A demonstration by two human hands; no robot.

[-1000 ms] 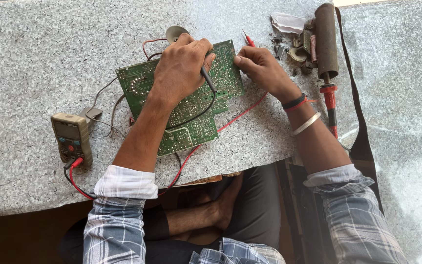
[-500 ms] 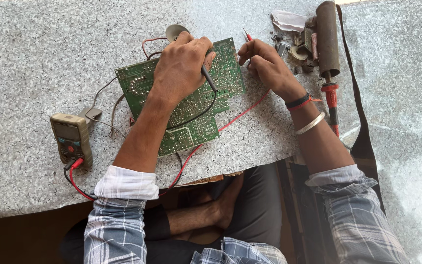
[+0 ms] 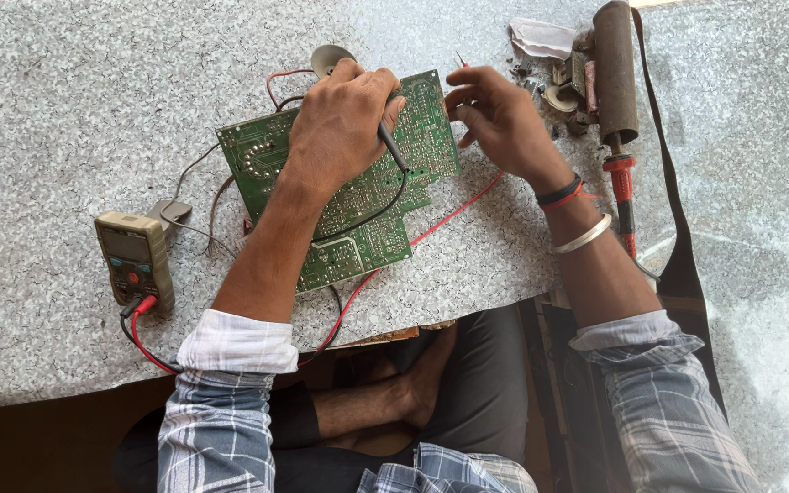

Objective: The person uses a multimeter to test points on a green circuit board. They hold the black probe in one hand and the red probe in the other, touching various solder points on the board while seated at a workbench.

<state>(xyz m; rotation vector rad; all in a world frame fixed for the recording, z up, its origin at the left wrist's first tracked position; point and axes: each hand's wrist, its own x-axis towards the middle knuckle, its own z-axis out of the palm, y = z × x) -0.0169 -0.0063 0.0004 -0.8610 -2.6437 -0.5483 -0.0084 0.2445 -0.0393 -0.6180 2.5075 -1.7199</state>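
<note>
A green circuit board point(image 3: 358, 215) lies tilted on a grey speckled stone slab point(image 3: 66, 100). My left hand point(image 3: 340, 123) rests on the board and grips a black test probe point(image 3: 393, 146) whose tip points at the board's right part. At the board's upper right edge my right hand point(image 3: 499, 119) holds a red test probe point(image 3: 460, 62). Its tip sticks up between the fingers. A red lead point(image 3: 454, 210) and a black lead run from the probes to a handheld multimeter point(image 3: 134, 260) at the left.
A brown cylindrical tool point(image 3: 615, 73) with small metal parts and a crumpled cloth point(image 3: 541, 36) lies at the upper right. A red-handled screwdriver point(image 3: 625, 196) lies below it. A black strap point(image 3: 678, 228) crosses the right side. My crossed legs sit under the slab's front edge.
My right hand has lifted from the slab toward the board's upper right corner, bringing the red probe with it. The left hand and board stay in place.
</note>
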